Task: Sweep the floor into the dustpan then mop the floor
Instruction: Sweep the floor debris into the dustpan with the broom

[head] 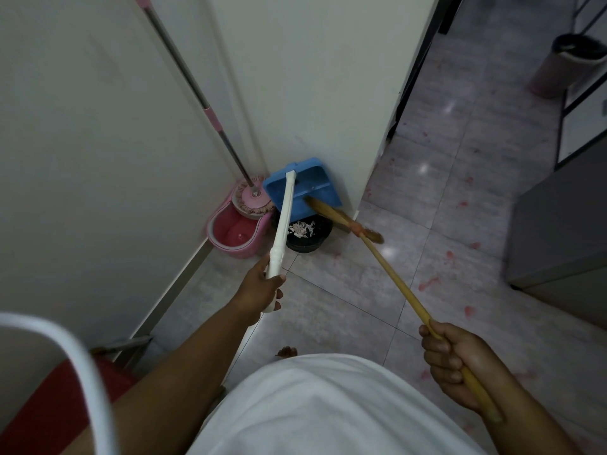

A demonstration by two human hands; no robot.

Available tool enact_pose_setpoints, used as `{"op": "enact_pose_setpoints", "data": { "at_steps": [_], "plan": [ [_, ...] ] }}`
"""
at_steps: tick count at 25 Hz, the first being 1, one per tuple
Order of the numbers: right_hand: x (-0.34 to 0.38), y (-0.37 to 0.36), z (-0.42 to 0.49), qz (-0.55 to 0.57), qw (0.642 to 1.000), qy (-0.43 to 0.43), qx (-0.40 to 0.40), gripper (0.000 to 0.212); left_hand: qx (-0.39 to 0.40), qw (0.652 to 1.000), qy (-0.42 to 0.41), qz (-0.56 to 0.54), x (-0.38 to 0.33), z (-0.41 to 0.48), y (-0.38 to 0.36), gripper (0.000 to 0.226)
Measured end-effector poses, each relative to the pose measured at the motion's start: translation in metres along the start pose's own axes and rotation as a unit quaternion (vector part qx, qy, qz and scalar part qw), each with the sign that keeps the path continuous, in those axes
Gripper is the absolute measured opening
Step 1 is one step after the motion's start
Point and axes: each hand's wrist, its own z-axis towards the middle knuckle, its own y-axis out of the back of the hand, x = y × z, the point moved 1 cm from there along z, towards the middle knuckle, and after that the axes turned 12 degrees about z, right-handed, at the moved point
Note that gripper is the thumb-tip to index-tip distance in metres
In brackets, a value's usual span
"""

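At 4 o'clock, nearest: right hand [456, 369] clenched round the yellow stick of the broom [394, 279]. At 7 o'clock of centre: left hand [262, 287] gripping the white handle of the blue dustpan [305, 188]. Just beyond centre: dustpan tilted above a black bin [305, 241] of white scraps, broom bristles lying inside the pan. At 9 o'clock of the bin: pink mop bucket [230, 238], head of the mop [253, 198] seated in it, pole leaning toward 11 o'clock. Red-stained floor [460, 224] from 3 to 5 o'clock.
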Motion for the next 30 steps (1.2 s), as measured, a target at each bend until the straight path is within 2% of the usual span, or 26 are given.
{"op": "enact_pose_setpoints", "data": {
  "at_steps": [6,15,21,30],
  "plan": [
    [0.000,-0.015,0.011,0.021,0.999,0.010,0.047,0.024,0.002,1.000,-0.006,-0.001,0.003,-0.006,-0.001,0.059],
    [-0.001,-0.026,0.029,-0.079,0.997,-0.004,-0.014,0.021,-0.020,0.999,0.002,-0.032,-0.001,-0.007,0.009,0.055],
    [-0.011,-0.006,0.015,-0.053,0.998,-0.024,-0.023,0.022,-0.026,0.999,-0.003,-0.043,-0.005,-0.007,0.012,0.057],
    [-0.007,-0.006,0.010,-0.024,0.999,-0.006,-0.024,0.021,-0.024,0.998,-0.003,-0.064,-0.011,-0.017,0.014,0.061]
  ]
}}
